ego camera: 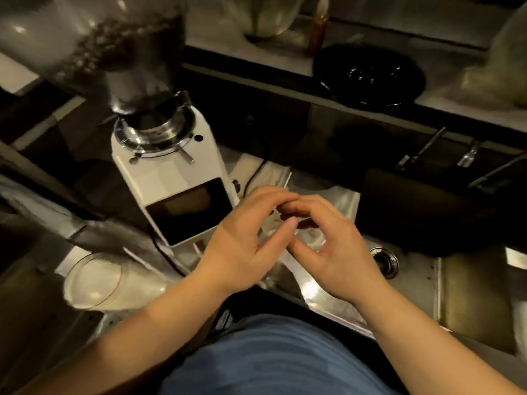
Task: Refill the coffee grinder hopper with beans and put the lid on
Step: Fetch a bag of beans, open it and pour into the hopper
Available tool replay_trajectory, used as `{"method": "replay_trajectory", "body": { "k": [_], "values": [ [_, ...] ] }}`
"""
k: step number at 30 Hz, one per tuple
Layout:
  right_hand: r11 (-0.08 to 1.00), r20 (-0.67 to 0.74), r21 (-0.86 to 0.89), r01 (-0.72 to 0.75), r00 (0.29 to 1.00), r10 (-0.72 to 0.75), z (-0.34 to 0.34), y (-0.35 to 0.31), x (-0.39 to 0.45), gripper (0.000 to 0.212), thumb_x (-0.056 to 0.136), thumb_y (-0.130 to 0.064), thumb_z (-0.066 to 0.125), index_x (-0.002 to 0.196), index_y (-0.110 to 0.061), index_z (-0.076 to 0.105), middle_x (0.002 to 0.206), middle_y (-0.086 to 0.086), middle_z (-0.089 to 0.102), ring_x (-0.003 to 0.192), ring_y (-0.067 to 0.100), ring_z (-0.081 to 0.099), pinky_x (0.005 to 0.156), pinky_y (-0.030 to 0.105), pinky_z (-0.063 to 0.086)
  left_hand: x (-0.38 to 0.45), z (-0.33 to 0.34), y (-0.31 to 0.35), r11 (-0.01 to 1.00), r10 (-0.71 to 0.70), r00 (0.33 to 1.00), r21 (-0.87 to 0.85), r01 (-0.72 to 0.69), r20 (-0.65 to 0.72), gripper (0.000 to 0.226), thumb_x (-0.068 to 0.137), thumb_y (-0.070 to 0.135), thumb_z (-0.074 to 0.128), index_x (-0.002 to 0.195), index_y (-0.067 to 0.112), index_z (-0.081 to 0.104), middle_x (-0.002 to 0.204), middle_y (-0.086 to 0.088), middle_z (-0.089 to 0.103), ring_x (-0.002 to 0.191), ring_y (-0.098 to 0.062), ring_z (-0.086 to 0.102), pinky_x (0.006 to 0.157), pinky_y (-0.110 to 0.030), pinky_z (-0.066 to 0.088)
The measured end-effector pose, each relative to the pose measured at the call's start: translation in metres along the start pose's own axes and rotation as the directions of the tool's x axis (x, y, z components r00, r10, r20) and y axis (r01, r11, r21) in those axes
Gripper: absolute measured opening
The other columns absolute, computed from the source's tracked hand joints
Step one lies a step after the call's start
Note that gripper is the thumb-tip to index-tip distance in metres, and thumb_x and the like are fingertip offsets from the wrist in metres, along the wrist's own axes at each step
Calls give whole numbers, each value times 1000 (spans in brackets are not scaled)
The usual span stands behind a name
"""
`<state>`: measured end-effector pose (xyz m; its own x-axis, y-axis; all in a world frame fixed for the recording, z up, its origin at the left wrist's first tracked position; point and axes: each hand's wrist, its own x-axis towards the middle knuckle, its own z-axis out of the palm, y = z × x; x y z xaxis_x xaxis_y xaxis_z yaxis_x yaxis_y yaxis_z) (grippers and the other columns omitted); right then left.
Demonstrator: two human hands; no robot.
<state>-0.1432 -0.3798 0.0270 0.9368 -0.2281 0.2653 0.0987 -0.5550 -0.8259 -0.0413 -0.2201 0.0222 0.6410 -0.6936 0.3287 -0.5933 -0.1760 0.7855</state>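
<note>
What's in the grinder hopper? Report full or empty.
Partly full: dark beans show through the clear hopper walls above the white grinder. Exact level unclear.

The grinder [171,178] has a glossy white body with a black screen panel on its sloping face and a bright chrome collar around the top. Its hopper [94,38] is clear, smoky grey plastic, filled with dark brown beans [134,38]. Low at the left lies a clear, faintly milky lid [94,280]. The surface [328,295] is brushed silver metal with pale highlights. A shiny black round dish [370,75] sits on the whitish upper shelf [285,64]. The person's shirt [271,360] is blue with faint darker horizontal bands.
</note>
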Motion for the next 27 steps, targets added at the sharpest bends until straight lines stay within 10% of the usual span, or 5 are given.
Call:
{"method": "replay_trajectory", "body": {
  "k": [10,16,27],
  "values": [
    [914,17,-227,-337,937,349,-34,141,12,42,97,-35,79,136,-25,67,131,-10,63,118,4,63,104,33,54,60,65,-35,928,-188,919,369,51,345,44,107,46,59,148,31,60,151,18,54,139,-3,52,107,-22,45],
    [799,161,-355,-485,810,564,-19,198,16,80,79,-77,70,143,-29,61,144,-8,57,125,17,63,89,28,45,72,79,-50,894,-249,887,446,55,390,45,103,47,59,144,28,64,148,13,60,134,-9,59,103,-19,41],
    [826,74,-287,-485,848,524,-24,185,11,45,92,-42,81,131,-25,70,139,-8,61,120,19,67,93,30,48,55,73,-54,923,-188,926,382,53,326,50,97,48,65,142,26,66,141,11,64,127,-9,64,103,-27,55]
  ]
}}
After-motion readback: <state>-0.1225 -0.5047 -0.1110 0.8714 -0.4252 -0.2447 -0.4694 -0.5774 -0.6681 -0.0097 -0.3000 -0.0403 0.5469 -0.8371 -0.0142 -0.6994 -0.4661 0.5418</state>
